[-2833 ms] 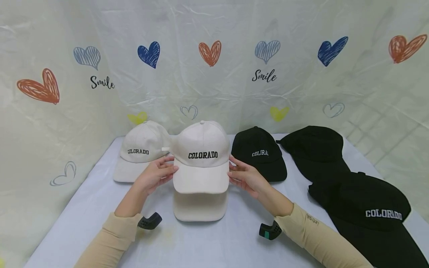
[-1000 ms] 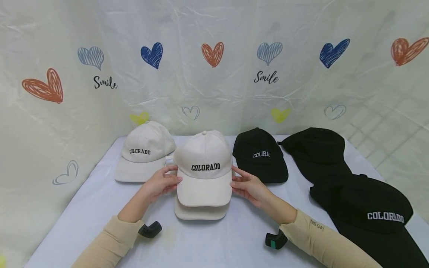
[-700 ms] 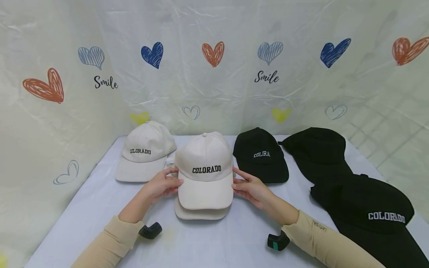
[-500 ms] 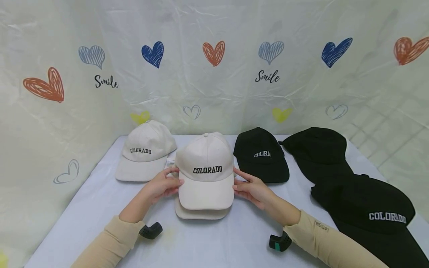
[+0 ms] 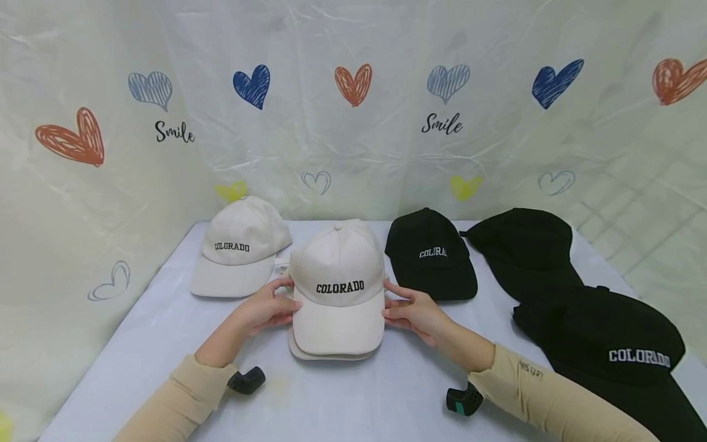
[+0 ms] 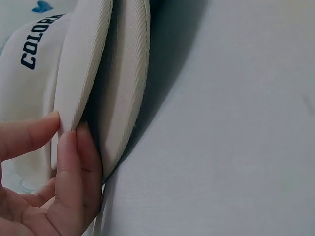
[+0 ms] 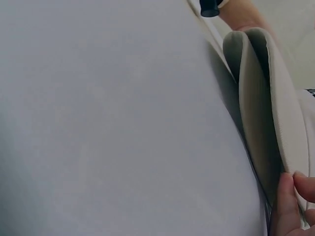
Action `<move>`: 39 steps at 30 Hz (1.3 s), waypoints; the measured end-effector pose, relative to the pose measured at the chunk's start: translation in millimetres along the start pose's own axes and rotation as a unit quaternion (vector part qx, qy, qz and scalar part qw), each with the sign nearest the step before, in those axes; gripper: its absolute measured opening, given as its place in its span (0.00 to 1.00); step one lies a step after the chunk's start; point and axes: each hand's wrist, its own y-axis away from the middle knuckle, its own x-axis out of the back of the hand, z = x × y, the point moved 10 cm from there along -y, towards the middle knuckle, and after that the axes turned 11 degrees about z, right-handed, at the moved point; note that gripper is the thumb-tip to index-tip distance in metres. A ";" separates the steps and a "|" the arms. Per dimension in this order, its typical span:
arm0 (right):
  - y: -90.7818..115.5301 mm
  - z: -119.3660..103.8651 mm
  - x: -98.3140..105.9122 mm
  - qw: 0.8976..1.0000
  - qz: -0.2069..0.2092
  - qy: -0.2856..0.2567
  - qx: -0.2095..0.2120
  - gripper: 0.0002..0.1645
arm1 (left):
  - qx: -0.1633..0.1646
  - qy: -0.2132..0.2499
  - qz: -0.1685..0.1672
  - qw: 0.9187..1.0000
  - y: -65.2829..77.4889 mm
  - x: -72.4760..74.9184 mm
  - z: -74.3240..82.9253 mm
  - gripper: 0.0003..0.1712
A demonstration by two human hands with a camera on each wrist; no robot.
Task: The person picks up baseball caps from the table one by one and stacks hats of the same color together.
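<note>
A cream baseball cap [image 5: 338, 264] lettered COLORADO sits over a second cream cap [image 5: 304, 355], whose brim peeks out beneath. My left hand [image 5: 267, 309] pinches the upper cap's brim at its left side, thumb on top and fingers below. On the opposite side my right hand [image 5: 411, 313] pinches the same brim. In the left wrist view the upper brim [image 6: 83, 64] lies between thumb and fingers, with a gap above the lower brim [image 6: 129, 83]. The right wrist view shows the two brims stacked, with fingertips [image 7: 287, 189] at the upper one. Most of the lower cap is hidden.
Another cream cap [image 5: 237, 248] stands at the back left. A black cap [image 5: 428, 258] is behind my right hand, and two more, a plain-looking one [image 5: 521, 245] and a lettered one [image 5: 602, 334], lie to the right. A white cloth [image 5: 331, 405] covers the table.
Both hands have lowered the upper cap onto the lower one. The lower brim, widely exposed before, now shows only as a thin strip. The other caps stay in place.
</note>
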 end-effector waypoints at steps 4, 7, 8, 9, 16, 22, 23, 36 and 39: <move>0.6 -0.6 0.1 1.000 -0.003 -0.006 -0.002 0.43 | 0.005 -0.004 0.003 1.000 1.4 0.6 0.3 0.40; 1.3 -1.1 0.4 1.000 -0.009 -0.012 -0.005 0.42 | 0.011 -0.010 0.008 1.000 2.2 1.3 -0.2 0.40; 1.3 -1.3 0.5 1.000 -0.010 -0.011 -0.005 0.41 | 0.014 -0.011 0.009 1.000 2.2 1.5 -0.6 0.39; 1.3 -1.4 0.6 1.000 -0.012 -0.008 -0.005 0.40 | 0.016 -0.013 0.011 1.000 2.1 1.8 -1.2 0.38; -3.3 -1.0 -1.7 0.999 -0.015 0.037 -0.010 0.33 | 0.026 -0.022 0.026 0.999 -2.5 4.3 -4.6 0.24; -10.1 1.1 -6.3 0.997 -0.025 0.063 -0.038 0.21 | 0.028 -0.030 0.032 0.999 -8.1 5.8 -6.0 0.22; -10.8 1.4 -7.1 0.997 -0.029 0.064 -0.043 0.19 | 0.029 -0.031 0.033 0.999 -8.6 5.9 -6.1 0.22; -13.0 2.1 -11.7 0.993 -0.078 0.058 -0.065 0.09 | 0.040 -0.042 0.019 0.998 -14.2 6.2 -5.1 0.12; -13.9 2.8 -10.9 0.992 -0.076 0.075 -0.064 0.10 | 0.037 -0.053 0.013 0.998 -13.6 5.9 -7.0 0.10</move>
